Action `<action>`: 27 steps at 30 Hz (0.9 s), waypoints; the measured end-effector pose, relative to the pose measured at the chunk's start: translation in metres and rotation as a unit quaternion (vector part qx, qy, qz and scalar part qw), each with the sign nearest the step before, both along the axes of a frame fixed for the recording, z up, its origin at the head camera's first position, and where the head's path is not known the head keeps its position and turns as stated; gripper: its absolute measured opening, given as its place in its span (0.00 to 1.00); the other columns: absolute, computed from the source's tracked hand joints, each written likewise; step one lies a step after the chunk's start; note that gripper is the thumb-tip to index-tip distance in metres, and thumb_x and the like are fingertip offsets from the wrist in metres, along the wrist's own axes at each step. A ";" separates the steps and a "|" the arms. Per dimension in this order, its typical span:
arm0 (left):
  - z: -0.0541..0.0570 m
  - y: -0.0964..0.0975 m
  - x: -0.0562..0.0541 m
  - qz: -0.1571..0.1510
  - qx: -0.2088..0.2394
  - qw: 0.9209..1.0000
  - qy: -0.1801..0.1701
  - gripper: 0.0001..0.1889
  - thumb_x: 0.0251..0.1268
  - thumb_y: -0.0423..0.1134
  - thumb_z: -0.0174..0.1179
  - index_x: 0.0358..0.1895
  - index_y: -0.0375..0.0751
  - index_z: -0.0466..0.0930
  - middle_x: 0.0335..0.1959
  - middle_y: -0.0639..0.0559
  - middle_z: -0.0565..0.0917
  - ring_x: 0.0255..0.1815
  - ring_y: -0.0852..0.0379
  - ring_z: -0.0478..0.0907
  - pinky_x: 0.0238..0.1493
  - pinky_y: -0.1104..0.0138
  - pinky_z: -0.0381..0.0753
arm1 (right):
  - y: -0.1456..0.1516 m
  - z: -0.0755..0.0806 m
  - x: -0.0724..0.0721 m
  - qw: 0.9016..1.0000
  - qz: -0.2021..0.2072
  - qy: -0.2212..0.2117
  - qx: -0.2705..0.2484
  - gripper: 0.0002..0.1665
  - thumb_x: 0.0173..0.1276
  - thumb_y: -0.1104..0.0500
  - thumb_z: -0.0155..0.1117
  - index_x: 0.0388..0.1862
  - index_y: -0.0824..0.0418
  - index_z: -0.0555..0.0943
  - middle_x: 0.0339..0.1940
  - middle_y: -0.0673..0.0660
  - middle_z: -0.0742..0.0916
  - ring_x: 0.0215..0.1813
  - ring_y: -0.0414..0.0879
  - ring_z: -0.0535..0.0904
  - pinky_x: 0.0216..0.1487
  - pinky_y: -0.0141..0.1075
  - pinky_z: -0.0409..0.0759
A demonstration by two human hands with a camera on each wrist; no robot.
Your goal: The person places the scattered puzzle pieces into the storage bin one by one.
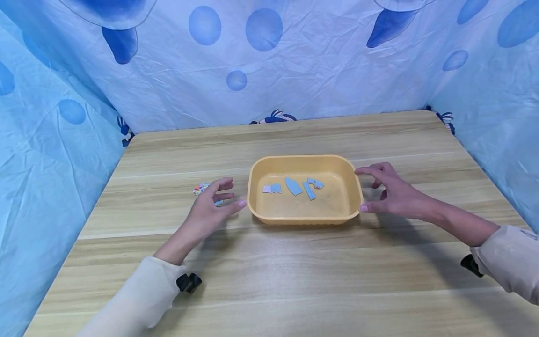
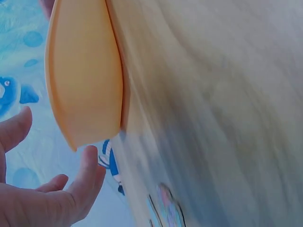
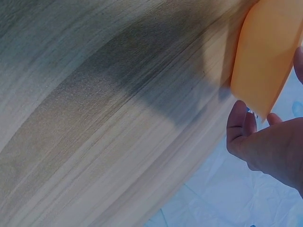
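Note:
A yellow-orange plastic tray sits in the middle of the table. Several flat blue-grey pieces, like puzzle pieces, lie on its floor, among them a pointed one and one with a pink end. My left hand is by the tray's left end, its fingers spread and holding nothing, thumb tip close to the rim. At the right end, my right hand has thumb and index finger apart, their tips right at the rim. The left wrist view shows the tray's outer wall above the left fingers.
Small multicoloured flat pieces lie on the wooden table left of the tray, partly hidden behind my left hand. Blue sheeting with printed bubbles hangs behind the table and along both sides. Each sleeve has a black object at the cuff.

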State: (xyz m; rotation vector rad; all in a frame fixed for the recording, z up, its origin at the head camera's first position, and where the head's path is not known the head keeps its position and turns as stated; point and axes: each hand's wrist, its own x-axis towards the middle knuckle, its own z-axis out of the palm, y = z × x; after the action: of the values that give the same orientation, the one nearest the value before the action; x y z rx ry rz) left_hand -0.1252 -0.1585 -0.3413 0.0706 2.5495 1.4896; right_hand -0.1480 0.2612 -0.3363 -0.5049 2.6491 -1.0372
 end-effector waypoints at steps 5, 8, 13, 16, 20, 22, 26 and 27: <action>0.003 -0.009 -0.001 0.019 -0.019 1.000 -0.008 0.40 0.58 0.54 0.67 0.72 0.47 0.60 0.70 0.48 0.65 0.67 0.48 0.68 0.53 0.53 0.79 | 0.000 0.000 0.000 1.000 -0.001 0.001 0.002 0.50 0.54 0.49 0.77 0.72 0.55 0.62 0.65 0.64 0.60 0.55 0.58 0.65 0.44 0.43 0.75; 0.006 -0.014 -0.002 0.037 -0.036 0.999 -0.012 0.39 0.59 0.53 0.67 0.71 0.45 0.61 0.70 0.46 0.65 0.67 0.47 0.67 0.56 0.52 0.77 | 0.000 0.001 0.000 1.000 0.001 0.003 0.002 0.51 0.54 0.49 0.77 0.72 0.55 0.62 0.64 0.64 0.60 0.54 0.58 0.65 0.43 0.43 0.74; 0.012 -0.027 -0.006 0.081 -0.064 0.994 -0.030 0.38 0.60 0.52 0.65 0.70 0.40 0.63 0.68 0.43 0.67 0.67 0.45 0.66 0.62 0.52 0.70 | -0.001 0.002 0.000 1.000 0.000 -0.001 0.007 0.51 0.53 0.49 0.77 0.72 0.55 0.62 0.65 0.64 0.60 0.55 0.59 0.65 0.44 0.42 0.75; 0.014 -0.037 -0.010 0.105 -0.080 0.990 -0.043 0.38 0.61 0.53 0.64 0.70 0.39 0.62 0.68 0.42 0.67 0.66 0.44 0.66 0.62 0.52 0.70 | -0.001 0.003 0.000 1.000 0.000 -0.002 0.008 0.51 0.53 0.49 0.77 0.72 0.55 0.62 0.65 0.64 0.60 0.55 0.59 0.65 0.44 0.42 0.75; 0.013 -0.049 -0.017 0.121 -0.096 0.986 -0.058 0.40 0.61 0.54 0.64 0.71 0.39 0.61 0.68 0.40 0.67 0.66 0.43 0.65 0.63 0.51 0.68 | -0.001 0.002 0.000 1.000 0.000 -0.003 0.007 0.51 0.53 0.49 0.77 0.72 0.56 0.62 0.64 0.64 0.60 0.55 0.59 0.65 0.44 0.42 0.75; 0.012 -0.054 -0.019 0.122 -0.101 0.985 -0.068 0.41 0.60 0.55 0.65 0.71 0.39 0.60 0.68 0.39 0.66 0.67 0.42 0.64 0.64 0.50 0.66 | -0.001 0.002 0.000 1.000 -0.001 -0.003 0.006 0.50 0.53 0.49 0.77 0.72 0.56 0.62 0.64 0.64 0.60 0.55 0.59 0.65 0.44 0.43 0.75; 0.010 -0.062 -0.024 0.115 -0.120 0.983 -0.082 0.44 0.58 0.58 0.65 0.72 0.38 0.58 0.70 0.37 0.64 0.68 0.39 0.62 0.66 0.48 0.63 | -0.001 0.003 0.000 1.000 -0.001 -0.003 0.007 0.50 0.53 0.49 0.77 0.72 0.55 0.62 0.64 0.64 0.60 0.55 0.60 0.65 0.44 0.43 0.75; 0.010 -0.063 -0.025 0.112 -0.128 0.982 -0.085 0.45 0.59 0.58 0.64 0.72 0.38 0.57 0.70 0.37 0.64 0.68 0.38 0.61 0.66 0.47 0.63 | -0.001 0.002 0.000 1.000 0.000 -0.002 0.006 0.50 0.53 0.49 0.77 0.72 0.55 0.62 0.64 0.64 0.60 0.55 0.60 0.65 0.44 0.43 0.75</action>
State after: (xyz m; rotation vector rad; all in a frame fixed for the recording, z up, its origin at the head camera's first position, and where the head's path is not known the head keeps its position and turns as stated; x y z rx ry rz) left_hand -0.1502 -0.2215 -0.3310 -0.3758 2.6500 1.1605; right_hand -0.1477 0.2606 -0.3338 -0.4988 2.6511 -1.0197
